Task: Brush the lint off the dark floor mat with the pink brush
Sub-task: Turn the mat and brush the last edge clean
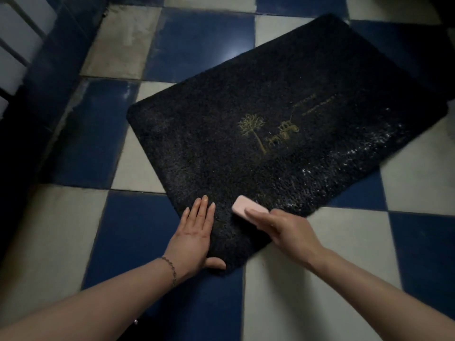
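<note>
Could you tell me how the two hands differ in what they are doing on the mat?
The left hand lies flat with straight fingers, pressing the mat; the right hand curls round the pink brush. The left wrist wears a bracelet; the right is bare. Both sit at the mat's near corner.

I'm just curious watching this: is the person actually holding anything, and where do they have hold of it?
The right hand grips the pink brush by its near end, on the dark mat. The left hand holds nothing; it presses flat on the mat.

Shaggy cloth mat (258, 94), smooth pink brush (242, 205), glossy tiles (202, 45)
</note>
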Action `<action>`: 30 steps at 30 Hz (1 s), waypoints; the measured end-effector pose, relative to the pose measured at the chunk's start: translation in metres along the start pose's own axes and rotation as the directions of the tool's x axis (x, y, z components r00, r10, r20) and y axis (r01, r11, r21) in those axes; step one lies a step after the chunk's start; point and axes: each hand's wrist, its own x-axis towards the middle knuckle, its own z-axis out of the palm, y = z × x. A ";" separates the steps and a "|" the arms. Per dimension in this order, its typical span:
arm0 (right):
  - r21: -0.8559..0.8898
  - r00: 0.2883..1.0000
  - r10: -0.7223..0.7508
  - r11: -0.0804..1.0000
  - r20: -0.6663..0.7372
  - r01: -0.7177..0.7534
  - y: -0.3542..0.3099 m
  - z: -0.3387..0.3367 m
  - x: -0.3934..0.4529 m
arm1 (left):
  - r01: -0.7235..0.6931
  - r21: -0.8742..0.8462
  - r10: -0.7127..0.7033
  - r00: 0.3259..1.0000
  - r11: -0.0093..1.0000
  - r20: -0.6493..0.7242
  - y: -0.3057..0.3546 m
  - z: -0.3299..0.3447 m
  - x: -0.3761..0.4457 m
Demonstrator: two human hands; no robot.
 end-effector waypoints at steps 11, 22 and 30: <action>-0.033 0.999 -0.038 0.999 0.012 0.039 -0.032 0.011 -0.024 | -0.014 -0.004 0.014 1.000 1.000 -0.015 -0.002 0.003 0.002; -0.067 0.993 0.099 0.992 -0.065 -0.103 0.023 -0.011 0.015 | -0.018 -0.029 0.018 1.000 0.999 -0.010 -0.001 0.001 0.001; -0.026 0.996 0.067 0.997 -0.060 -0.069 -0.002 -0.002 -0.006 | -0.001 -0.029 0.001 1.000 1.000 -0.014 0.001 -0.002 0.001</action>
